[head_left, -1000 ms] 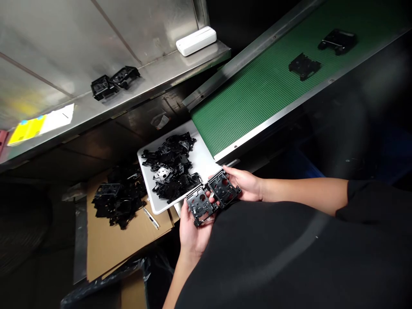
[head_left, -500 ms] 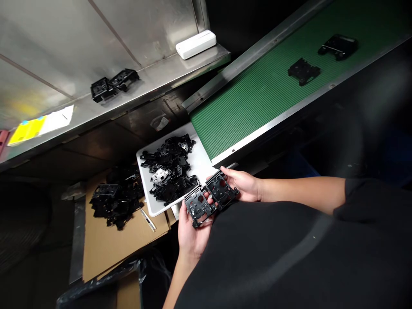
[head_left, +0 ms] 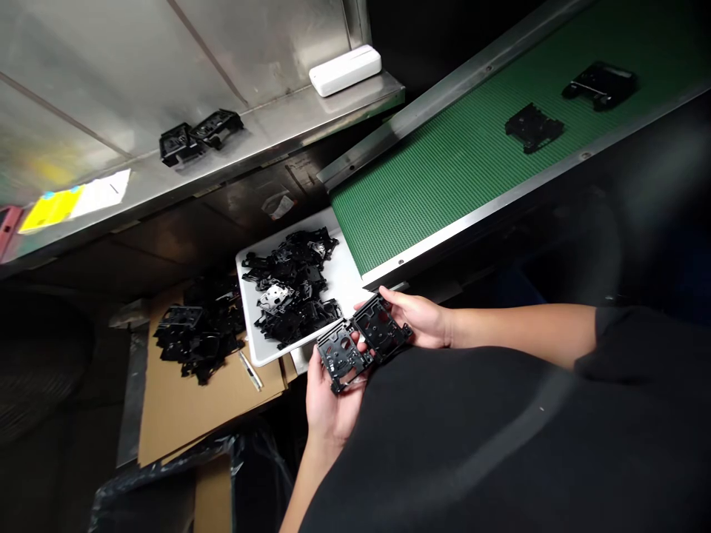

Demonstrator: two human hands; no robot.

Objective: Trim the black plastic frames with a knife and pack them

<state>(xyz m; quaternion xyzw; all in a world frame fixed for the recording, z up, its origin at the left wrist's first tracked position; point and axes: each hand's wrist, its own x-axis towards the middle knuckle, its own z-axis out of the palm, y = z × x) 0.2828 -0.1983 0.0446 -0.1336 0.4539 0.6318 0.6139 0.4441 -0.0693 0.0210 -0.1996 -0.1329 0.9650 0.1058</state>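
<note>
Head view: the left hand (head_left: 332, 409) lies palm up, fingers lightly curled beneath a black plastic plate (head_left: 341, 360). The right hand (head_left: 418, 323) supports a second plate (head_left: 381, 327) between thumb and fingers. Neither hand pinches hard. Plate edges touch, just beside a corner of the white tray (head_left: 347, 275); this open hold appears to keep both faces exposed for viewing. Further black parts (head_left: 292, 289) lie heaped on the tray, others on a cardboard sheet (head_left: 189, 422). Two more sit spaced apart on a green conveyor belt (head_left: 433, 200), which keeps them separate.
</note>
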